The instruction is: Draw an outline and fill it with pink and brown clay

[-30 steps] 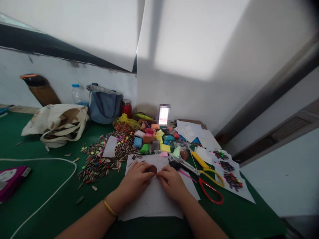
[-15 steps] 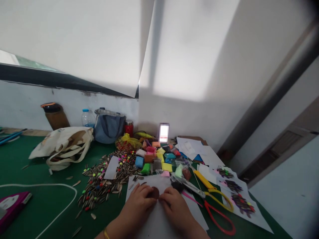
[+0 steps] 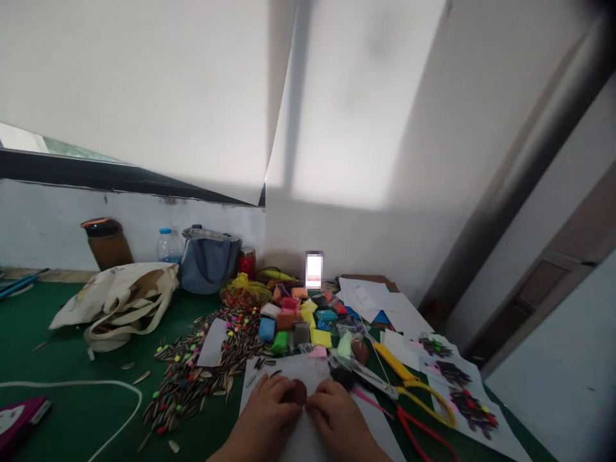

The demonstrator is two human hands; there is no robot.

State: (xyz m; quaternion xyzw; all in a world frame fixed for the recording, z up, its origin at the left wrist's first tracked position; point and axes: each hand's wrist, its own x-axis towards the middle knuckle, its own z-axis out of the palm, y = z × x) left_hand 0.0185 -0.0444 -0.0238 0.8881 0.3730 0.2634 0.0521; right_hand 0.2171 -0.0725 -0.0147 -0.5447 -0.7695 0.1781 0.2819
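Observation:
A flattened brown clay disc [image 3: 299, 392] sits between my two hands, over a white sheet of paper [image 3: 305, 443]. My left hand [image 3: 267, 414] has its fingers curled round the disc's left side and covers part of it. On the other side my right hand [image 3: 338, 416] is closed, its thumb and fingertips pinched at the disc's right edge. Several sunflower seeds [image 3: 262, 364] lie on the paper just beyond my left fingers. Scissors [image 3: 404, 388] with yellow and red handles rest to the right of my right hand.
Packets of coloured clay [image 3: 301, 332] cluster behind the paper. Striped seeds mixed with bright beads [image 3: 192, 378] spread to the left. Sheets with seed pictures [image 3: 464, 391] lie right. A canvas bag [image 3: 120, 289], blue bag [image 3: 209, 263] and brown bottle [image 3: 108, 244] stand towards the wall.
The view has tilted slightly upward, so the table's things sit lower in the picture. Both hands stay at the brown clay disc with nearly the same grip.

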